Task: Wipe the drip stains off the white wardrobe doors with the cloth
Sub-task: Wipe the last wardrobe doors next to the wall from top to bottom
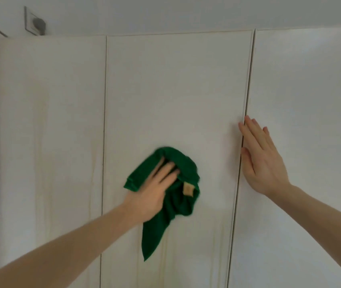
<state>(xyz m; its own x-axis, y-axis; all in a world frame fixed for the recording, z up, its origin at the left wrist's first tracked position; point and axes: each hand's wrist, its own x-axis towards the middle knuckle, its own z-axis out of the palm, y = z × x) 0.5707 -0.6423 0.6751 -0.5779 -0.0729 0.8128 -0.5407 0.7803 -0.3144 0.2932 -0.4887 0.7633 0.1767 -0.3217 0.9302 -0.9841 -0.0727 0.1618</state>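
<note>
Head view: looking straight at three white wardrobe doors, middle door (176, 90) filling the centre. Pressing a crumpled green cloth (178, 200) against the middle door with the left hand (153, 194), fingers stretched out fairly straight over the bunched top of the fabric, palm flat on it rather than gripping; blurring slightly, likely mid-stroke. Leaving a long tail of cloth hanging loose below the hand, with a small tan label (188, 189) showing among the folds. Bunching the fabric probably for a thicker pad under the fingers.

Resting the right hand (263, 163) flat and open on the right door (311, 121), fingers straight and together, thumb side lying along the seam between middle and right doors, holding nothing. Bracing there most likely to keep the doors from rattling or swinging under the wiping pressure, and to steady the body.

Showing faint yellowish vertical drip stains (42, 163) on the left door (40, 90), and paler streaks running down the middle door below the cloth. Judging the job partly done at best: upper middle panel appearing clean, lower streaks and left door not yet treated.

Sitting above the wardrobe on the wall, a socket (34, 22) with a grey plug.
</note>
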